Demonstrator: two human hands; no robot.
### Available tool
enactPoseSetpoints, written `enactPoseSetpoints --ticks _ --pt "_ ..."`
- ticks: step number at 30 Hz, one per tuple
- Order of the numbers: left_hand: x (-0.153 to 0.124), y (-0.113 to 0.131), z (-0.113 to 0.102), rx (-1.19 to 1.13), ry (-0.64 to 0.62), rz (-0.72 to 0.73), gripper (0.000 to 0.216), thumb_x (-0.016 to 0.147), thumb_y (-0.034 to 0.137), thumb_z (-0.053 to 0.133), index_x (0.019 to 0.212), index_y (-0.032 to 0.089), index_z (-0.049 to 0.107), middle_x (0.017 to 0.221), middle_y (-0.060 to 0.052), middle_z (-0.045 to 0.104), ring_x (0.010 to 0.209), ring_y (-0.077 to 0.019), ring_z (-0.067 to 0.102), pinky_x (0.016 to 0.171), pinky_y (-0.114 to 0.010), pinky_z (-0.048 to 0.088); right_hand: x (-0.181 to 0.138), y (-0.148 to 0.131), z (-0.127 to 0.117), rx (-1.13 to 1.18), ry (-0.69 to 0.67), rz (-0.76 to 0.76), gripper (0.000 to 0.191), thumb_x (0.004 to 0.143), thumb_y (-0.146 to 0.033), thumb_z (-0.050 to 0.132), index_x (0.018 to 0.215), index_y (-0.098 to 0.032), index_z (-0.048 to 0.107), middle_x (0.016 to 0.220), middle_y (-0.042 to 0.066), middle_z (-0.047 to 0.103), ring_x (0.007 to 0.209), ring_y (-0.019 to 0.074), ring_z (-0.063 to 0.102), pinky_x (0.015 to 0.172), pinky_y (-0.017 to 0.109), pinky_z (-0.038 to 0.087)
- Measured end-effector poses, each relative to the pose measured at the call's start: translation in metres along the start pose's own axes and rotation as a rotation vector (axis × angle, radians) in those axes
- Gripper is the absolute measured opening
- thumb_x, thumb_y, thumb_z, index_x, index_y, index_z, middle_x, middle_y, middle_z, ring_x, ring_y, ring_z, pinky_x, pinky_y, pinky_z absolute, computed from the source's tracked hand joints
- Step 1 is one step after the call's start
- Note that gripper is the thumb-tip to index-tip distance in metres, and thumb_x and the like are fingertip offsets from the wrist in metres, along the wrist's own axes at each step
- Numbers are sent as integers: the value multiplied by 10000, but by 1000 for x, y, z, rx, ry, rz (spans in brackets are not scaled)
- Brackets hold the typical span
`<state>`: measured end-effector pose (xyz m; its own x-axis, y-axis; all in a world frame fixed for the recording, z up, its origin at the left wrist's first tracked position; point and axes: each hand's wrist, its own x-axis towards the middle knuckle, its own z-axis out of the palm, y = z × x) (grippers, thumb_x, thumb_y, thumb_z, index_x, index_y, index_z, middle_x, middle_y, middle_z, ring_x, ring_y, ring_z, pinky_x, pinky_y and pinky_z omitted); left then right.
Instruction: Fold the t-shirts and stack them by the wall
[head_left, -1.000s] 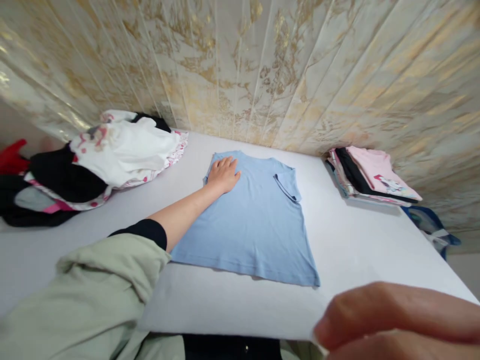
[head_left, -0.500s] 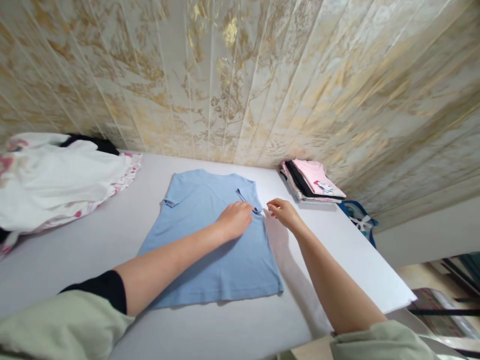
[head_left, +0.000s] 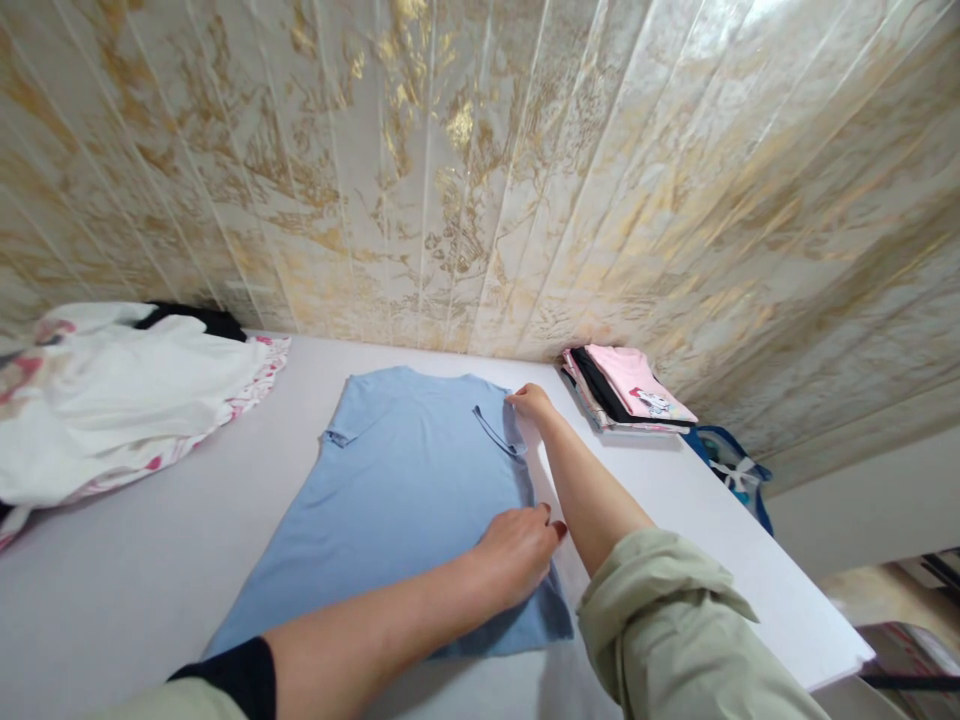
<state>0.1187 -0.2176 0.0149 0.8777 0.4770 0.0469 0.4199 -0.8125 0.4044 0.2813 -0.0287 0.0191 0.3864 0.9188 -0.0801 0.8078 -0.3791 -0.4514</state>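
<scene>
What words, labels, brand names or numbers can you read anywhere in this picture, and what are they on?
No text can be read anywhere.
Light blue T-shirt: plain, no print or label showing.
Folded pink top on the stack: a small cartoon print, too small to tell whether it carries lettering.
White garment at the left: pink marks only, blurred, no letters readable.

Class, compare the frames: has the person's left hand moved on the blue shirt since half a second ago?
Yes. The left hand slid from the folded sleeve down the blue shirt toward its hem.
</scene>
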Motion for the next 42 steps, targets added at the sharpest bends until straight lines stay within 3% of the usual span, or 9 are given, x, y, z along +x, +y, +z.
enactPoseSetpoints --ticks 5,9,13,17,23,27,34,42 --pt "-2 4 -10 -38 -64 -13 230 824 164 493 1015 162 621 978 -131 679 893 -269 661 703 -339 493 9 -3 4 -2 -32 6 113 737 -272 693 734 -167 654 639 29 662 572 144 594 518 208 374" --pt "-4 6 -17 -65 -83 -33 213 800 142 516 980 161 628 963 -110 693 926 -264 663 739 -324 495 8 -6 2 3 -36 -5 141 730 -250 695 644 -177 611 541 -5 596 522 135 561 515 210 361" --pt "-7 5 -20 -94 -74 -16 293 832 124 468 1088 159 605 1026 -106 683 973 -257 648 797 -325 487 1 -7 -3 37 -34 -39 166 751 -282 672 655 -160 617 531 -18 571 510 109 516 522 207 346" --pt "-6 1 -15 -101 -42 -21 266 876 105 398 1040 152 602 1075 -110 644 920 -236 640 757 -315 475 -4 -4 -7 85 -60 -45 167 770 -279 632 681 -137 634 519 -29 545 487 88 467 522 205 342" --pt "2 -4 0 -82 -10 -31 266 907 101 346 1001 148 590 1070 -115 601 813 -213 627 688 -317 461 3 1 2 107 -40 -20 45 721 -175 655 749 -151 630 570 -44 557 512 80 471 513 182 336" --pt "3 -6 1 -22 18 16 189 869 148 441 979 157 594 1062 -110 598 853 -230 630 671 -310 472 3 1 5 105 -18 -26 46 725 -176 658 748 -160 621 579 -37 574 520 88 492 518 181 346" --pt "-2 -7 -13 -84 24 28 206 849 130 431 996 147 575 977 -100 646 873 -243 641 698 -307 473 -5 -1 1 79 -5 -48 51 762 -201 641 753 -164 606 572 -36 587 505 89 508 522 183 362" --pt "-14 -5 -39 -200 -38 10 328 778 45 485 1056 203 559 1099 -70 608 879 -188 606 772 -287 475 -11 -12 -5 -88 67 -81 87 780 -223 595 856 -188 620 867 53 700 755 159 622 599 207 390"
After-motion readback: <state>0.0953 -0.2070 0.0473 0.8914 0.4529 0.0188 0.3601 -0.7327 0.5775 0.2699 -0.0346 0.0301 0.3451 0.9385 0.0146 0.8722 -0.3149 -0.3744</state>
